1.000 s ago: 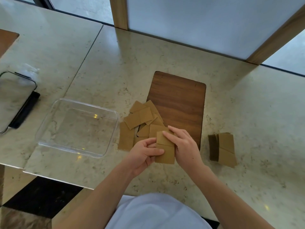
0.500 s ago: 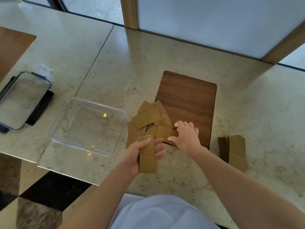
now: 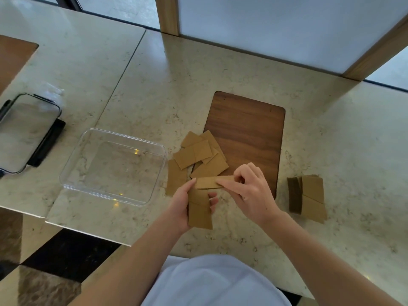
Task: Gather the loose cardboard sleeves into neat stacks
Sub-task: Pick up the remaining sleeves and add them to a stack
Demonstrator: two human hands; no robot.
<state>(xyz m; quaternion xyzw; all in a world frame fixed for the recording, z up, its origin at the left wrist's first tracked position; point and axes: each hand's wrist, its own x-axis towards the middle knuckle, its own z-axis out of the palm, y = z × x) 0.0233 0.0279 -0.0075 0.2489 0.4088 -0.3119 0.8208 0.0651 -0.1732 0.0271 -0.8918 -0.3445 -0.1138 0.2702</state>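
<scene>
Cardboard sleeves (image 3: 199,159) lie scattered on the marble counter (image 3: 342,151) between a clear plastic container (image 3: 114,166) and a wooden board (image 3: 249,138); the left hand (image 3: 183,206) grips a small stack (image 3: 199,209), the right hand (image 3: 249,188) pinches one sleeve (image 3: 212,182) above it; a finished stack (image 3: 309,198) sits right.

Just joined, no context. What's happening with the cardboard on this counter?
A person is gathering cardboard sleeves. The left hand grips a small stack of sleeves upright above the counter, while the right hand pinches one more sleeve and brings it across the top of that stack. A loose pile lies overlapping the wooden board; a finished stack sits to the right. The clear plastic container holds nothing.
</scene>
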